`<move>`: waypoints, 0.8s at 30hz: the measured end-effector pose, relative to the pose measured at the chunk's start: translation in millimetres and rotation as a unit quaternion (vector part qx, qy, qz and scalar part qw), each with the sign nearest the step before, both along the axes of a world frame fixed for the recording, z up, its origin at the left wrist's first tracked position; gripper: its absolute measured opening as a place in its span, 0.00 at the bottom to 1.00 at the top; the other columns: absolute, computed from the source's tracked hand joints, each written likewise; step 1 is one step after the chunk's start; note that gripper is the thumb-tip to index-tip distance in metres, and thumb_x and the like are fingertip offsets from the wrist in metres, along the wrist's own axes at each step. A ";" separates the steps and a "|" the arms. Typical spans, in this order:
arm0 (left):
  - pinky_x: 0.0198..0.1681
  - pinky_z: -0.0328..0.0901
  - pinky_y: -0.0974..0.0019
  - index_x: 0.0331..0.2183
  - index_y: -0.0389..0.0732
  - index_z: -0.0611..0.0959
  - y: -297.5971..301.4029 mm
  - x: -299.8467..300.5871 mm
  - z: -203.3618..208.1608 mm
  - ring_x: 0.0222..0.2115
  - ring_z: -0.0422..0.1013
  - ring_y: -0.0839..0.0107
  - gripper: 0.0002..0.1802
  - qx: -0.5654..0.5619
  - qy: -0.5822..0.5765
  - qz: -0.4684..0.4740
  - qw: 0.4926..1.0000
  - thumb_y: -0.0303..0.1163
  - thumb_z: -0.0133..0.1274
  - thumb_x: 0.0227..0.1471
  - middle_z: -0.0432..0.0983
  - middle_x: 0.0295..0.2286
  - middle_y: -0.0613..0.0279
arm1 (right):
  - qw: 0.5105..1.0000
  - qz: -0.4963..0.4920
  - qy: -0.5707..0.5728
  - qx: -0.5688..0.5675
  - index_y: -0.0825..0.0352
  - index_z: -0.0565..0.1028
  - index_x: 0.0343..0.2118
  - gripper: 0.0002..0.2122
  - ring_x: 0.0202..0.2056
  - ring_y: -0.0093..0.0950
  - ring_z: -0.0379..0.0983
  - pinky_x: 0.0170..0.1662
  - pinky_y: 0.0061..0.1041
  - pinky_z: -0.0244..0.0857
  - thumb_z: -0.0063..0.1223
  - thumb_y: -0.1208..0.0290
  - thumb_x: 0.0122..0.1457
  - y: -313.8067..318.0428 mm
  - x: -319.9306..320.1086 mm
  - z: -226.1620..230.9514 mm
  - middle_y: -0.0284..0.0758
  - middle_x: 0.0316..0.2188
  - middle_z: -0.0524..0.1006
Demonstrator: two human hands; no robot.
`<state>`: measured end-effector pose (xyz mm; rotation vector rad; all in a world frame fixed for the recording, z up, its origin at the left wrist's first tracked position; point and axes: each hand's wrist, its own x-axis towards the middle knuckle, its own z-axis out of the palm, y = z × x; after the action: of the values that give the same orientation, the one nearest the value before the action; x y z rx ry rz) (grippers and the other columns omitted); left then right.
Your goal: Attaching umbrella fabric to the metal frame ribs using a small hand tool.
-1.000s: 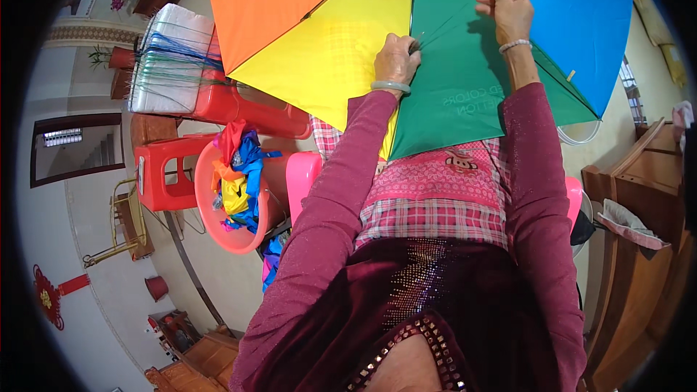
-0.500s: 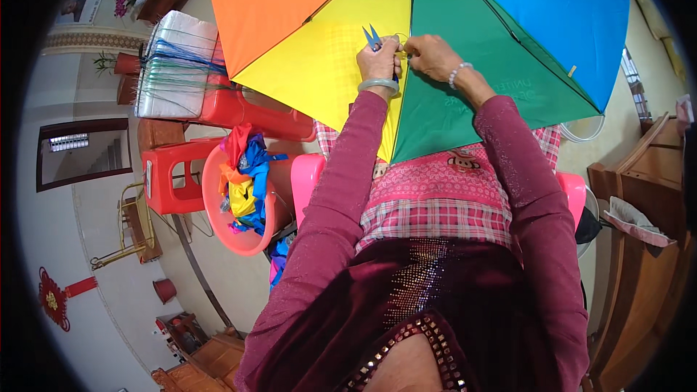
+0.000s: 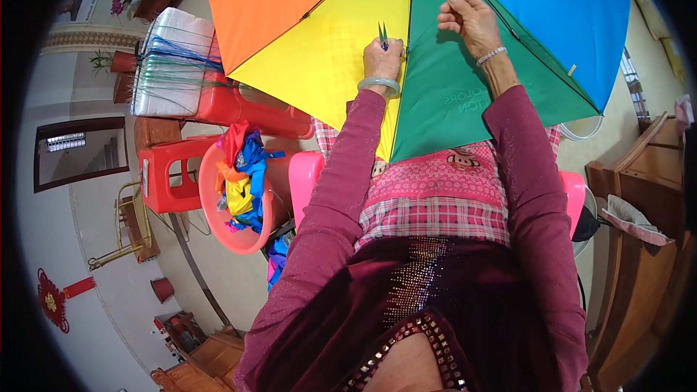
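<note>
One rainbow-panelled fabric umbrella (image 3: 443, 91) spreads beneath the left hand (image 3: 382, 63), curled around pointed metal snips (image 3: 383, 38) perhaps for readiness, and the right hand (image 3: 475, 25), half-curled, contents unclear.

Multicoloured panelled fabric umbrella (image 3: 428, 72): before the person (image 3: 435, 283).
Small pointed metal snips (image 3: 383, 35): in the left hand (image 3: 383, 62), over the umbrella.
Round pink plastic bucket (image 3: 206, 192): left of the person, multicoloured cloth pieces (image 3: 239, 192) in it.
Rectangular white foam block (image 3: 178, 27): beyond the bucket, farther left.
Brown wooden furniture (image 3: 632, 283): right.
</note>
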<state>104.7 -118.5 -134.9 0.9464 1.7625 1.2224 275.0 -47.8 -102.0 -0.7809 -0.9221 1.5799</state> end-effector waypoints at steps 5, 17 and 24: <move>0.20 0.61 0.69 0.19 0.36 0.76 -5.7 4.8 0.2 0.15 0.65 0.73 0.08 0.052 0.116 -0.081 0.989 0.32 0.51 0.38 0.68 0.13 0.63 | 0.999 -0.038 0.006 0.007 0.70 0.69 0.33 0.09 0.22 0.22 0.71 0.24 0.17 0.69 0.49 0.72 0.52 -2.2 10.3 -4.5 0.33 0.22 0.72; 0.33 0.64 0.63 0.25 0.40 0.79 -2.6 0.2 4.3 0.28 0.70 0.59 0.11 0.072 0.326 -0.150 0.931 0.36 0.52 0.37 0.73 0.28 0.51 | 0.971 -0.156 0.157 0.087 0.73 0.69 0.34 0.08 0.24 0.26 0.71 0.28 0.24 0.71 0.46 0.74 0.54 12.3 44.7 4.2 0.37 0.24 0.72; 0.35 0.63 0.61 0.28 0.38 0.78 -8.6 -28.4 22.3 0.28 0.70 0.57 0.13 -0.121 0.379 -0.203 0.894 0.36 0.50 0.38 0.73 0.26 0.50 | 0.978 -0.013 -0.199 0.065 0.69 0.70 0.32 0.06 0.24 0.24 0.70 0.26 0.24 0.68 0.44 0.74 0.54 -8.3 18.8 3.4 0.36 0.23 0.72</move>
<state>76.2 -127.1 -112.6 1.6783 2.0653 0.3466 293.8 -56.1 -98.6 -1.0315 -1.2834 1.3458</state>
